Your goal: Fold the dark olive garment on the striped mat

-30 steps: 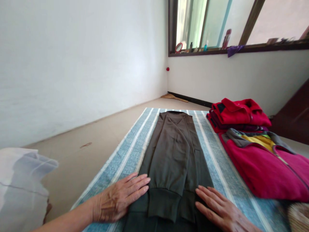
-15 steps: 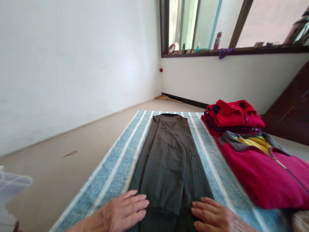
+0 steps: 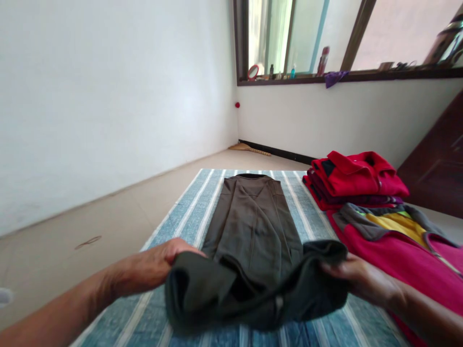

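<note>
A dark olive jacket [image 3: 249, 217] lies lengthwise on the blue striped cloth [image 3: 184, 207], its collar at the far end. Its near end is lifted off the cloth and curls upward, slightly blurred. My left hand [image 3: 166, 262] grips this end at its left side, the fingertips partly hidden by the fabric. At the right side, my right hand [image 3: 352, 274] pinches the same end, some fingers tucked behind the folds. A small light spot, perhaps a zipper pull, shows on the lifted part.
Right of the jacket lie a folded pink jacket [image 3: 383, 246] with grey collar and yellow lining, and a stack of red folded clothes [image 3: 358, 173]. A windowsill [image 3: 307, 79] with small items runs along the back wall. Tiled floor [image 3: 119, 207] borders the cloth at left.
Both hands lay flat on the jacket's near part. Now they hold its near end raised, farther apart and higher. The view has shifted slightly.
</note>
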Demonstrator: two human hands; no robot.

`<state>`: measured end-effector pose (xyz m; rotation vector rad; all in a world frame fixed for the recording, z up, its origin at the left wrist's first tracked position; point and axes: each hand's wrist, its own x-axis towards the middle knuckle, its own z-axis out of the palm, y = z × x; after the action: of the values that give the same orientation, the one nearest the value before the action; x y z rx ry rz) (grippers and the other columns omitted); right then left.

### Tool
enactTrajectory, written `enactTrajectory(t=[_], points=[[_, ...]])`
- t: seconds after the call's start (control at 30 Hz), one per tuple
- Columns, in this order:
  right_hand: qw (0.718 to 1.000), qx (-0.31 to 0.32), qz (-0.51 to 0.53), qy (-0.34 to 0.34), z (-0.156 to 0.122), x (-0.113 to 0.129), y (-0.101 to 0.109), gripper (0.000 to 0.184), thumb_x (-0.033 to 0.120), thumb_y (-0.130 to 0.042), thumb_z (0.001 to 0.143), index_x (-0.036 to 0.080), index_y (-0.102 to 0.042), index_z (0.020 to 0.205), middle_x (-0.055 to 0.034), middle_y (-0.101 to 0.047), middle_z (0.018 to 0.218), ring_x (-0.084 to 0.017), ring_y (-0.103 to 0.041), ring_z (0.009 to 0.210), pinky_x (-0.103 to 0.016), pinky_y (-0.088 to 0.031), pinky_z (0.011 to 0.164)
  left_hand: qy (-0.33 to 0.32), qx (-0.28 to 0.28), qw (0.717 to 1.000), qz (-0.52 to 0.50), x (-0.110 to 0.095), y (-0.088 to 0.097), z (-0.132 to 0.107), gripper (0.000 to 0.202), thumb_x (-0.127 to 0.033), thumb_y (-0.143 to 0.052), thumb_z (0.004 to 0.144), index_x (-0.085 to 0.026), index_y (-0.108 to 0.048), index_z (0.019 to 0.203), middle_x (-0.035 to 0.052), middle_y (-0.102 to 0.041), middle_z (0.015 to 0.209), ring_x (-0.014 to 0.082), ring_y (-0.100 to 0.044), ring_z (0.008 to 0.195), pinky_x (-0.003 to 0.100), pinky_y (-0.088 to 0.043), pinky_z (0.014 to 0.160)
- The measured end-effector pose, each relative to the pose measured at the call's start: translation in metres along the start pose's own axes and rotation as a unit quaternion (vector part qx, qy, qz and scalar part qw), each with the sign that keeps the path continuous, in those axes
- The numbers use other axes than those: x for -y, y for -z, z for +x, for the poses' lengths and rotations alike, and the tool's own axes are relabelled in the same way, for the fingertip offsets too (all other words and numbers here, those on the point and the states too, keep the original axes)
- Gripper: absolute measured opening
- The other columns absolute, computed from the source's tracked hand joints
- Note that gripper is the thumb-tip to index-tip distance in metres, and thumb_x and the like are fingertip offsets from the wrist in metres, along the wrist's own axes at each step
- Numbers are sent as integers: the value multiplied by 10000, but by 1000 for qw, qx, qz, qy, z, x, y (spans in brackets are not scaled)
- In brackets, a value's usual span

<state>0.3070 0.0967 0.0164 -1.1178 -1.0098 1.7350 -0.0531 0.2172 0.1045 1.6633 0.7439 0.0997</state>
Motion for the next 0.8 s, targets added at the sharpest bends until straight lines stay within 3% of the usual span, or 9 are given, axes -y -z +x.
enactTrajectory(t=[0.1,0.17,0.27,0.37,0.53,0.63,0.8], points=[[989,-85,117,-38,45,33,8,258,334,-696,756,145,-686,932,-78,-739,839,-212,-704,772,-321,-543,795,11,-150,972,-183,15,21,37,306,-358,-791,644,-156,-740,868,63,-746,880,245,-699,810,293,-560,744],[974,-148,157,-63,77,39,15,215,295,-573,856,121,-665,944,-81,-735,774,-187,-698,676,-309,-551,759,55,-196,941,-270,33,27,62,356,-378,-791,642,-129,-720,886,117,-741,904,268,-703,818,331,-560,767],[964,-153,189,-105,112,23,28,342,393,-475,922,106,-642,1007,-91,-733,764,-198,-701,686,-337,-553,778,119,-194,908,-352,61,23,85,357,-391,-766,657,-110,-705,868,142,-739,883,285,-707,827,347,-552,805],[962,-124,216,-109,125,0,36,428,488,-457,916,113,-633,1023,-92,-733,781,-212,-705,731,-346,-554,778,125,-183,900,-375,75,13,83,347,-374,-705,744,-96,-681,951,92,-746,865,275,-697,890,348,-526,851],[978,-135,146,-63,120,-6,38,161,234,-632,775,142,-625,906,-52,-717,722,-179,-684,635,-290,-556,667,97,-181,907,-367,74,3,60,527,-260,-793,669,-129,-593,1138,56,-740,957,288,-671,972,365,-518,864],[983,-144,112,-33,123,-1,34,166,162,-647,713,156,-601,873,-30,-705,713,-161,-660,580,-278,-544,601,105,-183,902,-376,78,0,55,573,-270,-826,626,-138,-589,1131,61,-738,969,306,-668,976,376,-523,859],[970,-205,92,-89,136,-8,33,207,136,-633,691,176,-559,880,5,-656,609,-162,-623,510,-276,-518,533,98,-190,900,-381,90,-5,56,610,-281,-827,623,-142,-576,1162,67,-742,947,320,-674,959,406,-524,862]])
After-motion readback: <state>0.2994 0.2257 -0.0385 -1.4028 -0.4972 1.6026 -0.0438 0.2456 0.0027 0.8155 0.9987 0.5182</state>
